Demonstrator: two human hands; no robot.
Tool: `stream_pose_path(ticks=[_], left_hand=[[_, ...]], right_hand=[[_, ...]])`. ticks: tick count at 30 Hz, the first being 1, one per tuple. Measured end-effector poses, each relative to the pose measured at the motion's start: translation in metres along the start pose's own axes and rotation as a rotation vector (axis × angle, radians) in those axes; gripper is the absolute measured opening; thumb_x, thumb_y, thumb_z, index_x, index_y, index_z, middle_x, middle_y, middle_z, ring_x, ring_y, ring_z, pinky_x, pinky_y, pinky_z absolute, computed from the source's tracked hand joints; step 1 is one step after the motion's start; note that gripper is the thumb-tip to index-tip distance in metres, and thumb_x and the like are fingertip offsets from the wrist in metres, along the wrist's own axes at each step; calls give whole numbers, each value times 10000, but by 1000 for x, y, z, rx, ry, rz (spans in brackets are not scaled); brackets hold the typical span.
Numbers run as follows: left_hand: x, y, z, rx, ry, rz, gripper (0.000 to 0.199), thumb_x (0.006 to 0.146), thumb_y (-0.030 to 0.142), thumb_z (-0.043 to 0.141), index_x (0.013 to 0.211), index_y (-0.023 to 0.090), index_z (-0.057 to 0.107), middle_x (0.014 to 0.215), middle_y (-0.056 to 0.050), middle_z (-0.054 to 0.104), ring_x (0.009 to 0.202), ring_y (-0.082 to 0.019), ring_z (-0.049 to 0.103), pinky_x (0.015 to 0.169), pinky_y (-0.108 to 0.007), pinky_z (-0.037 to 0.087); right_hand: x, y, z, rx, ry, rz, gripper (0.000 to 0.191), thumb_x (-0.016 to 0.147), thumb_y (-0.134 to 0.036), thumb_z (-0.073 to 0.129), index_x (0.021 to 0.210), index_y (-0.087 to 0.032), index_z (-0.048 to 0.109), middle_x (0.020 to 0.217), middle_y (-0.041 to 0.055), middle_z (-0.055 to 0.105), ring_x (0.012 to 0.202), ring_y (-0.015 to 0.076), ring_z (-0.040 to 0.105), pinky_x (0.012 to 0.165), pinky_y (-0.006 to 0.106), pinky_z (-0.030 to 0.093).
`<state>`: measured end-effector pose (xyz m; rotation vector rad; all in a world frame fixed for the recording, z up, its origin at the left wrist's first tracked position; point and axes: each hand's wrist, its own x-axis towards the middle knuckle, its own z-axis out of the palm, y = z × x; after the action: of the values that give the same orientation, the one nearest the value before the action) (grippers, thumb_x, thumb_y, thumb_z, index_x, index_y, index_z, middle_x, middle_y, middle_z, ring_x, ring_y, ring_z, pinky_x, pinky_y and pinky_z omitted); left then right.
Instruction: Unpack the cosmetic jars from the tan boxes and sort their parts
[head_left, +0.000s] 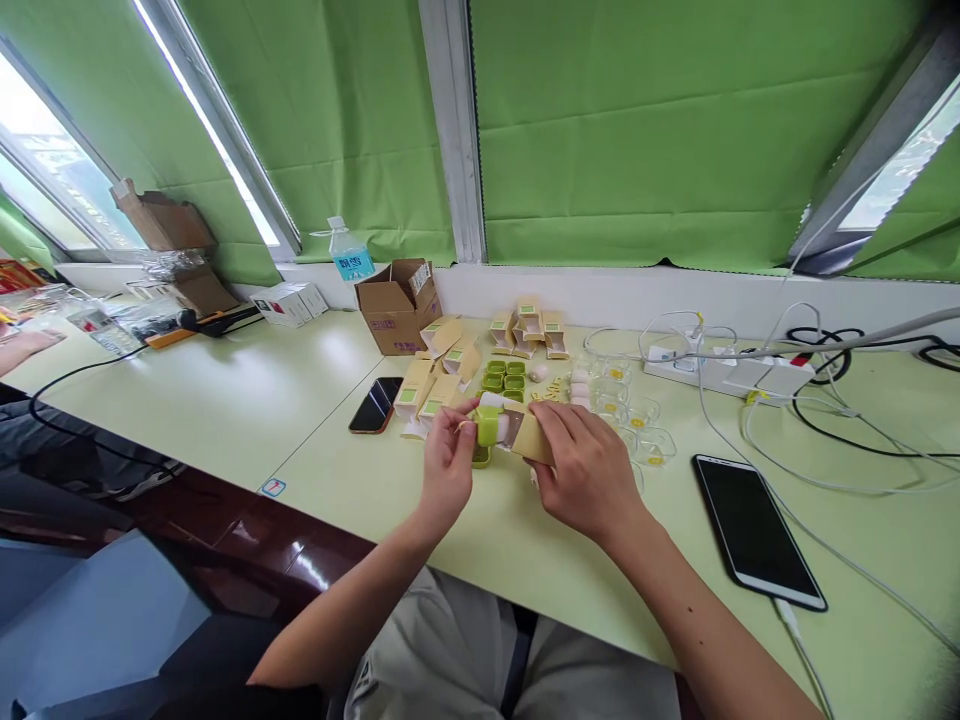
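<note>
My left hand [448,462] pinches a small green container [489,425] at the middle of the table. My right hand [585,458] is wrapped round a small yellow box [531,440], whose open end meets the green container. Something white shows between the two. Just behind my hands stand several green containers [504,378] in rows. Left of them lies a group of yellow boxes [439,388]. Clear plastic covers [651,447] with yellow spots are spread to the right, beside white pieces [580,385] and small yellow bits [551,390].
A black phone [375,405] lies at the left, a charging phone [757,530] at the right. Behind are a cardboard box [399,310], more yellow boxes [529,328] and a power strip [727,375] with tangled cables. At the far left edge, another person's hand [26,348] shows.
</note>
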<state>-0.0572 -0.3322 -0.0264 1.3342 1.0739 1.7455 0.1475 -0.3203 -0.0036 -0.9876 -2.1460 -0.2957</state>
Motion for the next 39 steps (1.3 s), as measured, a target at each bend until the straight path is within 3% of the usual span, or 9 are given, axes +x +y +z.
stream_pose_path(ticks=[4, 9, 16, 19, 21, 24, 26, 31, 39], left_hand=[[-5, -4, 6, -226, 135, -152, 470, 949, 615, 763, 976, 242, 480, 1048, -11, 694, 950, -178, 756, 919, -405, 669], [-1, 0, 10, -372, 196, -198, 476, 902, 567, 835, 992, 241, 500, 1074, -21, 744, 1018, -215, 795, 960, -463, 671], [-3, 3, 1, -420, 163, -251, 424, 911, 516, 841, 1029, 242, 541, 1193, -80, 789, 1100, -269, 810, 1020, -535, 654], [-12, 8, -12, -362, 149, -234, 433, 913, 538, 832, 1031, 239, 543, 1202, -85, 779, 1077, -262, 801, 970, -498, 664], [-21, 12, -25, -236, 110, -220, 426, 928, 560, 813, 1009, 237, 548, 1094, -59, 774, 981, -220, 781, 873, -411, 660], [-38, 15, -43, 78, -55, -210, 425, 936, 580, 801, 930, 218, 577, 876, -19, 710, 786, -155, 684, 715, -283, 571], [-47, 15, -49, 238, -172, -209, 430, 947, 588, 783, 898, 207, 589, 833, -16, 678, 729, -140, 624, 665, -259, 513], [-57, 5, -44, 259, -218, -201, 422, 989, 605, 716, 914, 216, 574, 858, -36, 682, 759, -161, 628, 683, -277, 511], [-59, -13, -33, 325, -180, -147, 307, 979, 502, 730, 939, 225, 602, 1212, -145, 757, 1053, -255, 752, 867, -388, 627]], right_hand=[[0, 1, -3, 13, -9, 29, 669, 786, -166, 650, 1450, -147, 566, 1363, 187, 721, 1174, 385, 671, 963, 532, 593], [1, 1, -3, 33, -4, 59, 694, 771, -146, 644, 1460, -171, 563, 1351, 184, 702, 1192, 396, 652, 954, 547, 597], [-1, 9, -7, 26, -19, 78, 678, 741, -126, 642, 1417, -169, 607, 1328, 171, 693, 1164, 383, 646, 922, 526, 607], [-3, 13, -15, 23, -45, 92, 654, 745, -107, 640, 1395, -182, 623, 1344, 164, 690, 1178, 372, 647, 927, 507, 602], [-4, 14, -23, -21, -83, 67, 637, 728, -84, 638, 1355, -200, 646, 1351, 159, 688, 1157, 366, 653, 891, 494, 601], [-3, 12, -32, -112, -142, 5, 596, 710, -73, 640, 1288, -215, 676, 1366, 166, 677, 1108, 363, 659, 812, 474, 592], [-4, 10, -35, -124, -165, -4, 594, 714, -81, 639, 1291, -216, 673, 1360, 165, 674, 1093, 358, 665, 781, 462, 590], [-10, 8, -33, -19, -145, 107, 642, 735, -111, 636, 1367, -228, 621, 1346, 147, 670, 1139, 353, 673, 785, 445, 607], [-28, 15, -31, 108, -50, 270, 613, 833, -162, 659, 1436, -242, 586, 1374, 150, 655, 1201, 378, 689, 945, 520, 621]])
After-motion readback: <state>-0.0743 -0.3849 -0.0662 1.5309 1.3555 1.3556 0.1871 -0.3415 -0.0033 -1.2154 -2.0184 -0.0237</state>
